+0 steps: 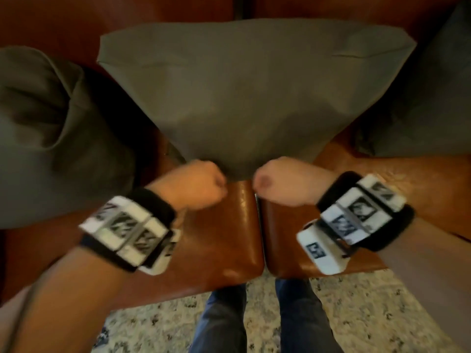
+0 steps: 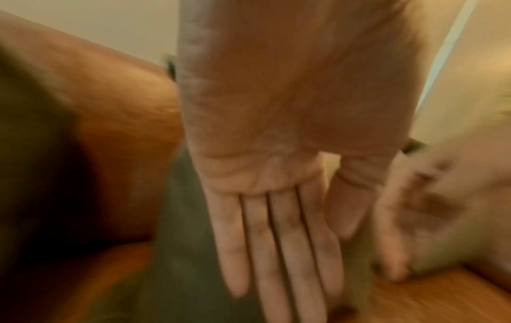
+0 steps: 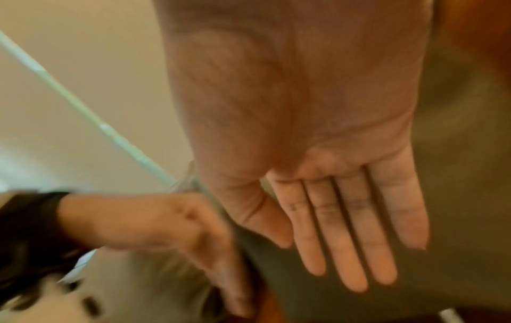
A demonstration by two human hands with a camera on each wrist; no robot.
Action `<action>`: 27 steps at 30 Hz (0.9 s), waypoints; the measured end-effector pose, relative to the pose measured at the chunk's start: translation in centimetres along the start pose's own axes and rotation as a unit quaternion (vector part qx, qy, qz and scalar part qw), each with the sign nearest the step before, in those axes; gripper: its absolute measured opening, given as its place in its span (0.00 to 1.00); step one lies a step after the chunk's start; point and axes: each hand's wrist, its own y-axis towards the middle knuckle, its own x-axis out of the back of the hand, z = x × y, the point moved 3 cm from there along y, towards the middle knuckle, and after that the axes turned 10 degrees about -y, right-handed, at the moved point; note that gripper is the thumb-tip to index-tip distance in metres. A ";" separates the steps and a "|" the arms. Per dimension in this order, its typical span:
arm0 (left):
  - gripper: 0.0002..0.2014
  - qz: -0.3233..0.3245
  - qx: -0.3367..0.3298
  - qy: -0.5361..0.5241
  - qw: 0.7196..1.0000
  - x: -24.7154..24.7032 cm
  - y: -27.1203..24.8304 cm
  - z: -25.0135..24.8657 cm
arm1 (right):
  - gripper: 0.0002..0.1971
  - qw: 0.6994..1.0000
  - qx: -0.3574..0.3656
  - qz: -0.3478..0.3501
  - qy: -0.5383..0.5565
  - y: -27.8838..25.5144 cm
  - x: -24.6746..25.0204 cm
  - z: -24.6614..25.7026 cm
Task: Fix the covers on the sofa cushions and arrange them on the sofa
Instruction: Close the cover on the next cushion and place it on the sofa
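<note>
A grey-green covered cushion (image 1: 249,98) stands upright against the back of the brown leather sofa (image 1: 229,233), over the gap between two seat pads. My left hand (image 1: 198,183) and right hand (image 1: 283,183) meet at its narrow bottom edge, knuckles towards me. In the left wrist view my left hand (image 2: 290,251) lies flat with straight fingers on the cushion cover (image 2: 179,240). My right hand (image 3: 345,229) is equally flat against the cover (image 3: 456,174). Neither hand holds anything. The picture is blurred by motion.
A second grey-green cushion (image 1: 46,128) slumps on the left seat, and a third (image 1: 420,103) leans at the right. My legs in jeans (image 1: 224,322) stand on a speckled stone floor (image 1: 369,314) close to the sofa's front edge.
</note>
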 end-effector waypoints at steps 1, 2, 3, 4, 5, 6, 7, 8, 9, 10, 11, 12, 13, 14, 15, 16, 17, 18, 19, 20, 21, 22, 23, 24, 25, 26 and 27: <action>0.11 0.058 0.009 0.026 0.998 -1.5 0.7 -1.5 | 0.18 1.000 0.021 0.019 -0.014 1.2 -0.5 1.4; 0.13 0.096 0.021 0.048 0.994 -2.6 1.7 -2.4 | 0.15 0.999 0.022 0.038 -0.023 2.6 -1.1 2.0; 0.15 0.115 0.022 0.073 0.990 -3.3 2.8 -3.0 | 0.12 0.997 0.012 0.061 -0.034 4.1 -1.6 1.8; 0.17 0.125 0.019 0.086 0.988 -3.6 3.7 -3.3 | 0.11 0.996 0.002 0.084 -0.040 5.3 -2.2 1.2; 0.18 0.131 0.012 0.088 0.987 -3.7 4.8 -3.1 | 0.12 0.995 -0.005 0.093 -0.041 6.4 -2.7 0.1; 0.18 0.130 0.001 0.092 0.987 -3.7 5.7 -2.9 | 0.15 0.995 -0.006 0.091 -0.047 7.1 -3.2 -1.0; 0.18 0.133 -0.006 0.094 0.987 -3.8 6.4 -2.4 | 0.16 0.995 -0.006 0.088 -0.054 7.6 -3.6 -2.1; 0.18 0.138 -0.006 0.086 0.987 -4.1 7.1 -1.8 | 0.16 0.994 -0.010 0.088 -0.059 7.8 -4.0 -3.2; 0.18 0.143 -0.006 0.083 0.986 -4.3 7.6 -1.2 | 0.16 0.994 -0.016 0.090 -0.065 7.7 -4.4 -4.1; 0.19 0.143 0.002 0.079 0.987 -4.7 8.0 -0.5 | 0.17 0.993 -0.023 0.093 -0.072 7.4 -4.8 -4.9; 0.21 0.136 0.017 0.067 0.988 -4.9 8.4 0.2 | 0.19 0.992 -0.038 0.095 -0.074 7.1 -4.9 -5.8; 0.22 0.130 0.033 0.056 0.989 -5.1 8.8 0.9 | 0.21 0.991 -0.059 0.102 -0.065 6.7 -5.0 -6.9; 0.24 0.125 0.043 0.050 0.990 -5.4 9.2 1.6 | 0.23 0.989 -0.083 0.109 -0.048 6.3 -5.0 -7.9; 0.25 0.122 0.054 0.045 0.990 -5.7 9.4 2.5 | 0.24 0.987 -0.109 0.116 -0.031 6.0 -5.0 -9.1; 0.26 0.117 0.068 0.038 0.990 -6.0 9.5 3.4 | 0.25 0.984 -0.129 0.118 -0.020 5.7 -5.1 -10.3; 0.27 0.107 0.088 0.032 0.990 -6.2 9.5 4.4 | 0.25 0.982 -0.144 0.121 -0.009 5.6 -5.3 -11.5; 0.27 0.090 0.105 0.027 0.990 -6.2 9.3 5.6 | 0.26 0.981 -0.153 0.115 0.004 5.4 -5.5 -12.5; 0.26 0.068 0.117 0.030 0.990 -6.1 9.0 6.8 | 0.26 0.981 -0.164 0.106 0.017 5.3 -5.9 -13.5; 0.25 0.040 0.124 0.032 0.991 -6.0 8.7 8.0 | 0.23 0.980 -0.175 0.092 0.026 5.1 -6.2 -14.3; 0.24 0.008 0.130 0.030 0.991 -6.0 8.2 9.0 | 0.18 0.978 -0.193 0.078 0.035 4.7 -6.4 -15.0; 0.23 -0.032 0.132 0.023 0.990 -6.0 7.6 9.9 | 0.13 0.973 -0.216 0.061 0.051 4.3 -6.6 -15.5; 0.23 -0.071 0.136 0.009 0.988 -6.1 6.8 10.5 | 0.12 0.969 -0.235 0.037 0.067 3.9 -6.6 -15.7; 0.24 -0.108 0.138 -0.022 0.984 -6.1 5.8 10.6 | 0.14 0.965 -0.252 0.009 0.073 3.2 -6.5 -15.6; 0.22 -0.151 0.136 -0.059 0.977 -6.1 4.7 10.3 | 0.15 0.963 -0.261 -0.026 0.066 2.5 -6.0 -15.1; 0.19 -0.210 0.128 -0.086 0.966 -5.6 3.4 9.5 | 0.14 0.964 -0.251 -0.075 0.056 1.6 -5.2 -14.2; 0.16 -0.272 0.110 -0.100 0.951 -5.1 2.2 8.2 | 0.12 0.964 -0.220 -0.137 0.058 0.7 -4.2 -12.9; 0.15 -0.327 0.071 -0.100 0.937 -4.3 1.0 6.4 | 0.09 0.958 -0.176 -0.211 0.078 -0.6 -2.9 -11.1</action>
